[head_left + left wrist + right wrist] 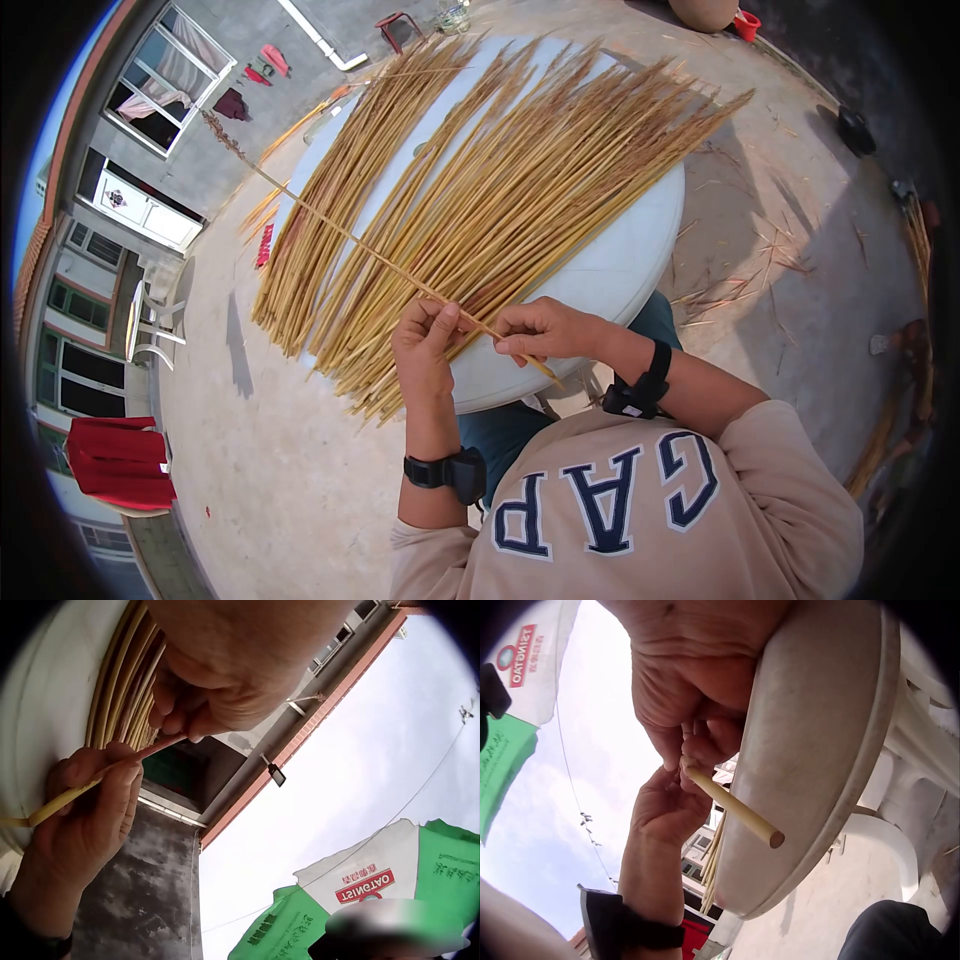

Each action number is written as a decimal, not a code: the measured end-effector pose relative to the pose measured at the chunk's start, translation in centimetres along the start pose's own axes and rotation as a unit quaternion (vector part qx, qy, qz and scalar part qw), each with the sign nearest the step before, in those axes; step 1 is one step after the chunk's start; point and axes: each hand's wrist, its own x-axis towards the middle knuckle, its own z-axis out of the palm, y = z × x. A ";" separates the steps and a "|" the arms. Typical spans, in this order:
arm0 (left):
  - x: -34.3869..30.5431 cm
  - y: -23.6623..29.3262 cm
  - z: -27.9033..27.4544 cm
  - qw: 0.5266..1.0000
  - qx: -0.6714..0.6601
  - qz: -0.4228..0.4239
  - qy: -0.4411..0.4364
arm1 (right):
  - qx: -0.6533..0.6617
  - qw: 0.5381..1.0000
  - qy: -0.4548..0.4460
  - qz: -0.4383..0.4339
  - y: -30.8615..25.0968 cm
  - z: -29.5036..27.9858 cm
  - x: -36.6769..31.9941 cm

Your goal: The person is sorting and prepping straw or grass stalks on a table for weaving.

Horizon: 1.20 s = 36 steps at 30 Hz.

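Note:
A single long reed stalk (345, 235) with a feathery tip slants across the head view, in front of the person's chest. My left hand (425, 345) pinches it between thumb and fingers near its lower part. Just beside it, closer to the cut end, my right hand (545, 330) grips the same stalk. In the right wrist view the stalk's pale butt end (739, 808) juts out past the right hand (697, 697). Under and beyond the hands, many reed stalks (540, 190) lie in rows on a round white table (630, 260), plumes pointing away.
A white plastic chair (155, 320) stands left on the concrete yard, near a red garment (118, 463). Loose straw bits (770, 255) litter the ground to the right. A green and white umbrella (360, 885) hangs overhead. A red bucket (747, 25) sits far back.

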 end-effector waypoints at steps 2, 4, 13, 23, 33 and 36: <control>-0.2 0.2 0.0 1.000 0.007 -0.001 -0.001 | -0.008 1.000 -0.002 0.006 0.0 -0.1 0.0; -0.3 0.1 0.0 1.000 0.011 -0.003 -0.002 | -0.022 1.000 -0.008 0.001 0.0 -0.1 0.0; -0.4 -0.7 -0.2 0.990 -0.128 -0.045 -0.028 | -0.019 0.997 0.015 -0.069 1.1 -0.1 0.2; -2.2 -0.6 2.0 0.997 -0.067 0.021 -0.021 | 0.042 0.998 0.033 -0.025 0.7 -0.2 0.2; -3.8 0.7 0.0 0.989 -0.009 0.055 -0.137 | 0.080 0.995 0.030 -0.046 0.5 -0.3 -0.2; -3.8 0.4 -0.5 0.989 -0.003 0.034 -0.141 | 0.096 0.994 0.011 -0.054 0.3 -0.4 -0.3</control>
